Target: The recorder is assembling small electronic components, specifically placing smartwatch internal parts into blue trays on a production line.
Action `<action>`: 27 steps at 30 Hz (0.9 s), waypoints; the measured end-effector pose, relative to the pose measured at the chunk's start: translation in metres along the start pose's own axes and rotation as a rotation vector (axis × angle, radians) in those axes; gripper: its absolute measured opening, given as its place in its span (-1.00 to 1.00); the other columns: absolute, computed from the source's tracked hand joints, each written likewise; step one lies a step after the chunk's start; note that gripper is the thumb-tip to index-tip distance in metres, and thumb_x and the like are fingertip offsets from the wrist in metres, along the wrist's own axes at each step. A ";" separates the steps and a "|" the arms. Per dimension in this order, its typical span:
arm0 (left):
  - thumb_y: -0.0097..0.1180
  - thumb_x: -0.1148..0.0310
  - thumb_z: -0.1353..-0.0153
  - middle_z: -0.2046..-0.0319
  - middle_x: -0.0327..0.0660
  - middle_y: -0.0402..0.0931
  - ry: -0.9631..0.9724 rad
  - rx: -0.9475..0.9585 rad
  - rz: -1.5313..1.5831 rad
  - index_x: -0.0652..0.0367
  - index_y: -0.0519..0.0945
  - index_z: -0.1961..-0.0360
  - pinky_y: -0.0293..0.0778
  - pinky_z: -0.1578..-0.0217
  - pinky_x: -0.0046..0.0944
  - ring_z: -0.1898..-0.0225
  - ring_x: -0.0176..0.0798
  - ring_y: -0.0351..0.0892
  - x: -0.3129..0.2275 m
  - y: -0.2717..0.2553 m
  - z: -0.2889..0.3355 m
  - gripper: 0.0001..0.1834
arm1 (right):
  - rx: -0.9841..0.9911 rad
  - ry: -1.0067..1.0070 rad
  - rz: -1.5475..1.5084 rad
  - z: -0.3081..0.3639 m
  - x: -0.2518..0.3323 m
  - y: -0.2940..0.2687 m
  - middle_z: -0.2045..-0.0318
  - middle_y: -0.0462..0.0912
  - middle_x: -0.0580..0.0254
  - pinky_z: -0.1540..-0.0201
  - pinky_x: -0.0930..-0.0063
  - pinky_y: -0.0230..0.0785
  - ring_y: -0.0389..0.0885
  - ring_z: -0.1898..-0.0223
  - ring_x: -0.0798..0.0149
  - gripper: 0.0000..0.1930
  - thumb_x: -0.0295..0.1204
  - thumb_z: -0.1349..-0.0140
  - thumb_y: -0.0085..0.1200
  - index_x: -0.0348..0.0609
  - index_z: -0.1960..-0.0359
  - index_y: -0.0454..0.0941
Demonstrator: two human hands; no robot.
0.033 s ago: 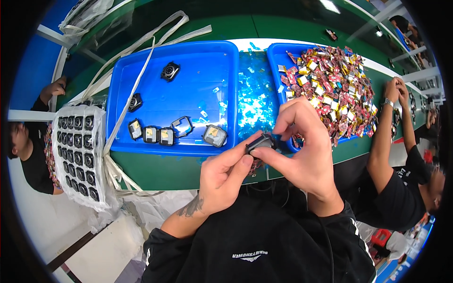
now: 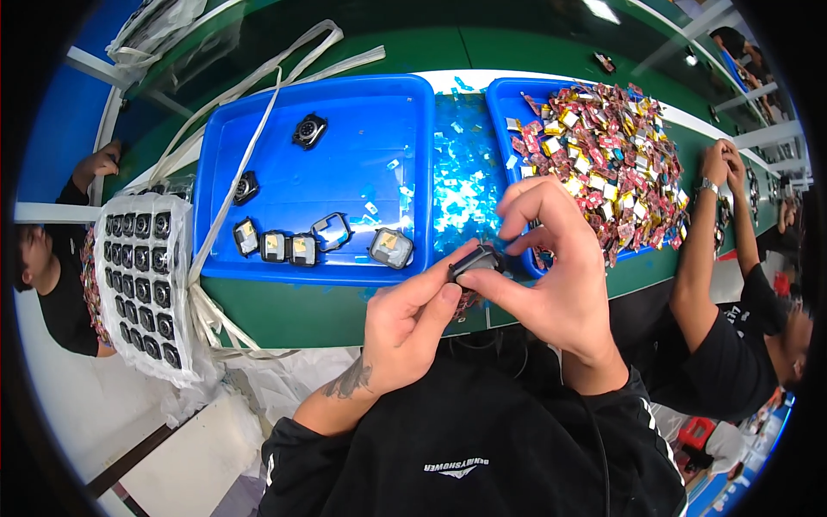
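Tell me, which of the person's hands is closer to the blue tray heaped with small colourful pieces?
Right. The right hand overlaps the near left corner of the heaped tray, while the left hand sits lower and further left, both pinching a small dark part.

We had a single view, a wide fisheye worn on the head, which looked steeply down and forward over our own chest and forearms onto the green surface [image 2: 345,310]. It sat close, so our left hand [image 2: 405,323] and right hand [image 2: 560,276] filled the middle. Straight edges bowed toward the dark round rim, where other people's arms showed at both sides.
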State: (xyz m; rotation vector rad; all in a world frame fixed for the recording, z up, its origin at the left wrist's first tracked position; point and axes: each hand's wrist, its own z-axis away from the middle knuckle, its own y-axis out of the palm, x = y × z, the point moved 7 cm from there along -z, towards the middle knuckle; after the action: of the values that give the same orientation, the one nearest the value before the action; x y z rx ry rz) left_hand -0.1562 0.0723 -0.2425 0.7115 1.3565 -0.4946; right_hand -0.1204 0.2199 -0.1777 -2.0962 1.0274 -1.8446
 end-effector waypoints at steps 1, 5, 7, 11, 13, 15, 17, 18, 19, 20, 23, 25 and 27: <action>-0.08 0.43 -0.44 0.10 -0.26 0.62 0.004 0.002 -0.038 0.31 0.45 -0.23 0.44 0.10 -0.48 0.15 -0.54 0.51 -0.001 0.000 0.000 -0.62 | 0.024 0.060 -0.116 -0.001 -0.005 0.005 0.29 0.52 0.24 0.36 0.60 0.38 0.50 0.30 0.45 -0.63 -0.57 0.15 0.42 -0.19 0.37 0.42; -0.11 0.44 -0.46 0.08 -0.20 0.62 0.012 -0.033 -0.086 0.37 0.44 -0.22 0.46 0.07 -0.44 0.11 -0.49 0.53 0.002 -0.001 -0.003 -0.62 | 0.097 0.152 -0.210 0.000 -0.015 0.017 0.25 0.52 0.25 0.30 0.60 0.42 0.52 0.26 0.46 -0.62 -0.61 0.11 0.38 -0.17 0.32 0.39; -0.13 0.45 -0.45 0.01 -0.05 0.56 -0.093 -0.020 0.238 0.49 0.41 -0.16 0.44 -0.05 -0.34 -0.02 -0.33 0.54 0.013 -0.002 -0.008 -0.64 | 0.078 0.113 -0.179 -0.002 -0.014 0.020 0.21 0.52 0.24 0.23 0.63 0.37 0.49 0.28 0.48 -0.64 -0.63 0.08 0.34 -0.16 0.30 0.40; -0.17 0.32 -0.48 -0.16 0.13 0.43 0.012 -0.101 0.563 0.44 0.34 -0.22 0.39 -0.19 -0.11 -0.19 -0.06 0.48 0.006 0.004 -0.018 -0.56 | -0.012 0.179 -0.794 0.006 -0.032 0.025 0.15 0.51 0.30 0.09 0.49 0.41 0.48 0.20 0.47 -0.48 -0.54 0.04 0.40 -0.19 0.02 0.42; -0.17 0.31 -0.48 -0.16 0.14 0.43 0.053 -0.118 0.520 0.44 0.33 -0.24 0.38 -0.20 -0.10 -0.20 -0.04 0.46 0.000 0.001 -0.020 -0.55 | 0.055 0.339 -0.902 0.018 -0.040 0.035 0.13 0.53 0.29 0.07 0.54 0.43 0.51 0.16 0.47 -0.51 -0.58 -0.05 0.34 -0.21 -0.01 0.39; -0.17 0.34 -0.48 -0.16 0.14 0.43 0.119 -0.130 0.468 0.46 0.29 -0.26 0.35 -0.23 -0.08 -0.24 0.00 0.42 -0.007 -0.002 -0.022 -0.54 | 0.160 0.423 -0.988 0.025 -0.042 0.049 0.24 0.57 0.34 0.16 0.65 0.44 0.54 0.19 0.51 -0.68 -0.63 -0.16 0.24 -0.25 0.08 0.42; -0.16 0.39 -0.47 -0.11 0.07 0.47 0.177 -0.189 0.381 0.45 0.32 -0.24 0.35 -0.18 -0.19 -0.16 -0.12 0.47 -0.011 -0.007 -0.022 -0.58 | 0.139 0.409 -0.962 0.026 -0.042 0.046 0.29 0.57 0.35 0.20 0.66 0.44 0.55 0.23 0.54 -0.72 -0.63 -0.18 0.23 -0.25 0.11 0.43; -0.15 0.44 -0.47 -0.07 -0.01 0.51 0.230 -0.249 0.297 0.45 0.35 -0.23 0.36 -0.14 -0.30 -0.08 -0.24 0.51 -0.014 -0.011 -0.020 -0.61 | 0.120 0.400 -0.933 0.027 -0.042 0.043 0.33 0.58 0.37 0.23 0.68 0.44 0.55 0.26 0.56 -0.77 -0.62 -0.20 0.21 -0.26 0.15 0.45; -0.15 0.44 -0.47 -0.07 -0.01 0.51 0.233 -0.249 0.300 0.45 0.35 -0.23 0.36 -0.14 -0.30 -0.08 -0.24 0.51 -0.016 -0.011 -0.020 -0.61 | 0.024 0.395 -0.873 0.025 -0.036 0.035 0.38 0.59 0.31 0.30 0.60 0.43 0.57 0.36 0.50 -0.81 -0.65 -0.13 0.26 -0.26 0.26 0.51; -0.12 0.51 -0.43 -0.04 0.00 0.52 0.227 -0.247 0.270 0.41 0.40 -0.21 0.37 -0.10 -0.32 -0.05 -0.24 0.53 -0.019 -0.012 -0.019 -0.63 | 0.024 0.392 -0.870 0.023 -0.033 0.032 0.38 0.59 0.31 0.30 0.60 0.43 0.57 0.36 0.50 -0.81 -0.65 -0.13 0.26 -0.26 0.26 0.51; -0.06 0.62 -0.34 0.02 -0.01 0.54 0.268 -0.106 -0.093 0.31 0.51 -0.14 0.42 -0.01 -0.33 0.00 -0.21 0.56 -0.037 -0.022 -0.022 -0.64 | -0.228 -0.223 -0.064 0.013 0.013 0.000 0.44 0.59 0.15 0.39 0.42 0.41 0.56 0.47 0.16 -0.78 -0.67 0.12 0.35 -0.23 0.41 0.59; 0.07 0.71 -0.16 0.03 0.01 0.55 0.307 -0.017 -0.387 0.26 0.64 0.01 0.49 0.09 -0.31 0.04 -0.13 0.60 -0.042 -0.012 -0.022 -0.64 | -0.251 -0.322 0.011 0.015 0.028 -0.003 0.45 0.59 0.17 0.41 0.41 0.41 0.56 0.47 0.16 -0.76 -0.66 0.14 0.37 -0.23 0.39 0.61; 0.12 0.71 -0.13 0.02 0.01 0.56 0.308 -0.003 -0.460 0.26 0.64 0.01 0.51 0.11 -0.30 0.06 -0.11 0.61 -0.045 -0.012 -0.020 -0.63 | -0.246 -0.474 0.119 0.019 0.041 -0.002 0.46 0.59 0.22 0.46 0.40 0.40 0.57 0.45 0.20 -0.71 -0.61 0.20 0.40 -0.23 0.36 0.65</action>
State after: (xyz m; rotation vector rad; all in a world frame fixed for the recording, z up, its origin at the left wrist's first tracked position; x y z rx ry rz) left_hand -0.1858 0.0745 -0.2018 0.4813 1.8239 -0.7679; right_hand -0.1016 0.1916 -0.1471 -2.3798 1.2572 -1.1269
